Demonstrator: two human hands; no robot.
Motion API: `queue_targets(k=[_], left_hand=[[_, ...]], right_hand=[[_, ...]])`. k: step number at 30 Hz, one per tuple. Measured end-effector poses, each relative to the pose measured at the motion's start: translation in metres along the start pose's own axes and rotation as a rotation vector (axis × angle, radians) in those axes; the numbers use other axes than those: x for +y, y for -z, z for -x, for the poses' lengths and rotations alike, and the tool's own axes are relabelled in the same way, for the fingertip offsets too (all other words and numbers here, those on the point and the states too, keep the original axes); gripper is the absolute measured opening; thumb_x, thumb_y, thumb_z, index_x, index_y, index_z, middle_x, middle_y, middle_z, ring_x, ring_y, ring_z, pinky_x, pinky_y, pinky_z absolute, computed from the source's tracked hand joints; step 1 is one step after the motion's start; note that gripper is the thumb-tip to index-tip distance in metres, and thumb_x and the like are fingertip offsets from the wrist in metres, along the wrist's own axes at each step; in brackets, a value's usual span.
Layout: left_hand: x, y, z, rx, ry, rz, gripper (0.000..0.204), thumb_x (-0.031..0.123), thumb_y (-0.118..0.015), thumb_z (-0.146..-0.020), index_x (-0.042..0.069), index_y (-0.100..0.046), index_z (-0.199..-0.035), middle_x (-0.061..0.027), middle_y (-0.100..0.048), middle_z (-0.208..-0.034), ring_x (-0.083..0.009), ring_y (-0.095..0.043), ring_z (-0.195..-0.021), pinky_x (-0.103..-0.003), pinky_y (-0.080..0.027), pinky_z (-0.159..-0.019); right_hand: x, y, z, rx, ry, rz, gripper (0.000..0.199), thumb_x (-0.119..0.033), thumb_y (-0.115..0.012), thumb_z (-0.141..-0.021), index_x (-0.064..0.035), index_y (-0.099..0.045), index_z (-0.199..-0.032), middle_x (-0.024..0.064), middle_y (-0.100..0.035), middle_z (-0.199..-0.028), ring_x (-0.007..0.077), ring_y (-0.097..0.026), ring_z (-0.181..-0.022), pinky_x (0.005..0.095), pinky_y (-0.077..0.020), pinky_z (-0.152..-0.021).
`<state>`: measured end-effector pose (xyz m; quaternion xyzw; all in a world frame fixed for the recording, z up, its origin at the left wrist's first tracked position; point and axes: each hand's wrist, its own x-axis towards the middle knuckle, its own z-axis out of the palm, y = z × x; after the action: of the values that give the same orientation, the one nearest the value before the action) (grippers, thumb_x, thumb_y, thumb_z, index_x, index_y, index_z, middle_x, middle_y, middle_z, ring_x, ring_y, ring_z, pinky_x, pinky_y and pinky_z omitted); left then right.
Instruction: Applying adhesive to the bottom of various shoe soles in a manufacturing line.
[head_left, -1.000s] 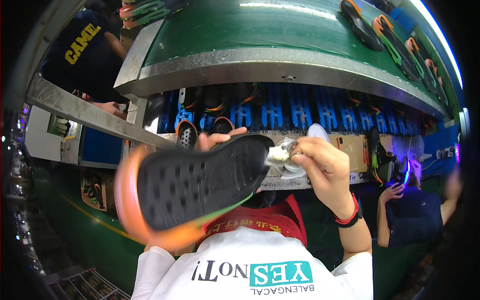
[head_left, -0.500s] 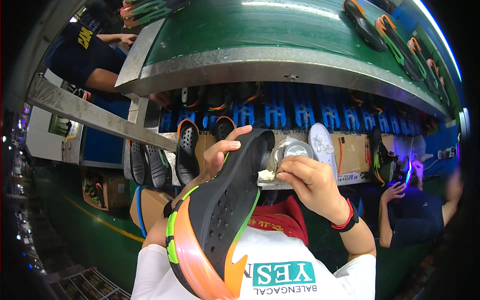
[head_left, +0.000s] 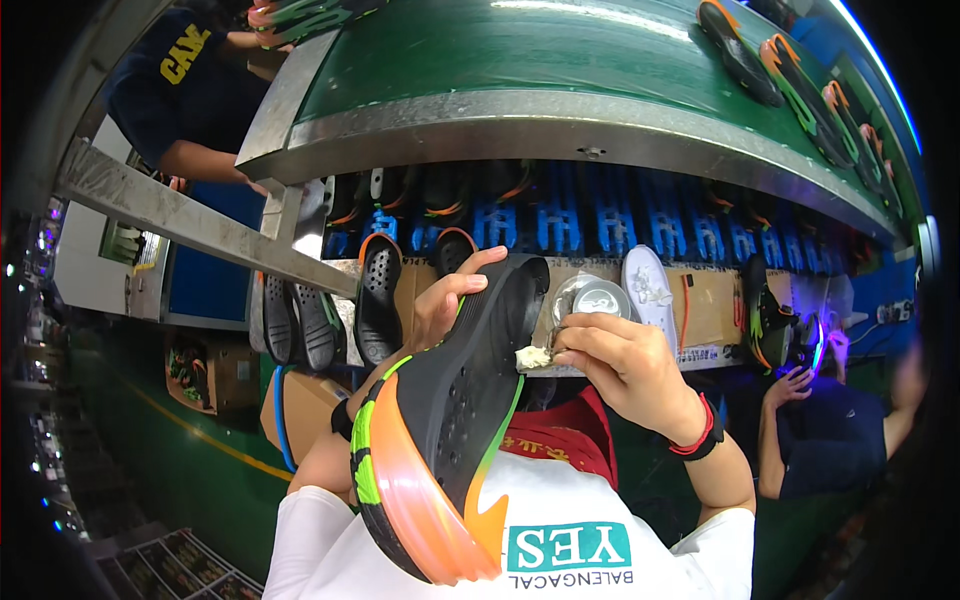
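Note:
My left hand (head_left: 440, 308) grips a large black shoe sole (head_left: 462, 400) from its left side, fingers wrapped over its far end. Small holes dot the sole's inner face, and its sidewall is orange and lime green. In my right hand (head_left: 622, 362), thumb and fingers pinch a small wad of whitish material (head_left: 533, 357), which is close to the sole's right edge. I cannot tell whether the wad touches the sole. Just beyond that hand a round metal tin (head_left: 602, 298) stands on the bench, beside a white shoe sole (head_left: 648, 292) with crumpled white bits in it.
A green conveyor belt (head_left: 500, 55) with a metal rim (head_left: 590, 125) runs across the far side, carrying more soles (head_left: 738, 55). Below it blue racks (head_left: 610, 220) hold soles. Black soles (head_left: 378, 300) stand at left. One co-worker (head_left: 190, 95) is far left, another (head_left: 835, 430) right.
The sole has turned slightly in my left hand, its near orange end swinging right. My right hand stays close to its edge with the wad. The co-worker at far left has shifted.

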<state>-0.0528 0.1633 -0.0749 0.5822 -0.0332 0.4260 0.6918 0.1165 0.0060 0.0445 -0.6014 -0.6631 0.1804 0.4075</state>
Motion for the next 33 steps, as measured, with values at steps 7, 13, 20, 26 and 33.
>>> queue_targets(k=[7,13,20,26,33], left_hand=[[-0.01,-0.004,0.013,0.19,-0.001,0.057,0.045,0.04,-0.02,-0.103,0.008,-0.05,-0.117,-0.0317,-0.034,-0.137,-0.0412,-0.046,-0.123,-0.051,-0.043,-0.1],[0.055,-0.018,0.023,0.052,0.215,-0.745,0.07,0.028,-0.077,-0.076,0.005,-0.044,-0.132,-0.0105,-0.057,-0.123,-0.0243,-0.055,-0.114,-0.041,-0.038,-0.105],[0.069,-0.019,0.041,0.627,0.332,0.472,0.071,0.026,-0.079,-0.073,0.004,-0.045,-0.132,-0.0083,-0.054,-0.129,-0.0237,-0.052,-0.12,-0.04,-0.039,-0.106],[0.07,-0.017,0.048,0.603,0.311,0.51,0.071,0.025,-0.078,-0.073,0.004,-0.045,-0.132,-0.0085,-0.053,-0.132,-0.0237,-0.051,-0.121,-0.04,-0.039,-0.106],[0.069,-0.009,0.055,0.498,0.346,0.306,0.078,0.025,-0.079,-0.07,0.005,-0.04,-0.135,-0.009,-0.05,-0.129,-0.0259,-0.051,-0.12,-0.04,-0.042,-0.102]], right_hand=[[-0.003,0.002,-0.004,-0.036,-0.04,-0.094,0.011,-0.001,-0.067,-0.08,0.0014,-0.064,-0.091,0.0155,-0.065,-0.089,0.0311,-0.065,-0.074,0.0326,-0.0522,-0.064],[0.009,0.015,0.001,0.277,-0.123,-0.199,0.007,0.001,-0.066,-0.081,0.0044,-0.065,-0.087,0.0134,-0.067,-0.088,0.021,-0.066,-0.076,0.0282,-0.0506,-0.07],[0.013,0.009,0.015,0.336,-0.241,-0.228,0.007,0.0,-0.065,-0.083,0.0049,-0.065,-0.087,0.011,-0.067,-0.087,0.0161,-0.063,-0.079,0.026,-0.0487,-0.071],[0.013,0.003,0.018,0.334,-0.23,-0.261,0.007,-0.001,-0.064,-0.083,0.0048,-0.066,-0.086,0.0108,-0.067,-0.086,0.0171,-0.063,-0.079,0.0266,-0.0483,-0.071],[0.066,0.015,0.05,0.566,-0.394,0.089,0.011,-0.005,-0.069,-0.08,0.0025,-0.068,-0.087,0.0102,-0.061,-0.087,0.0182,-0.059,-0.08,0.0283,-0.0455,-0.071]])
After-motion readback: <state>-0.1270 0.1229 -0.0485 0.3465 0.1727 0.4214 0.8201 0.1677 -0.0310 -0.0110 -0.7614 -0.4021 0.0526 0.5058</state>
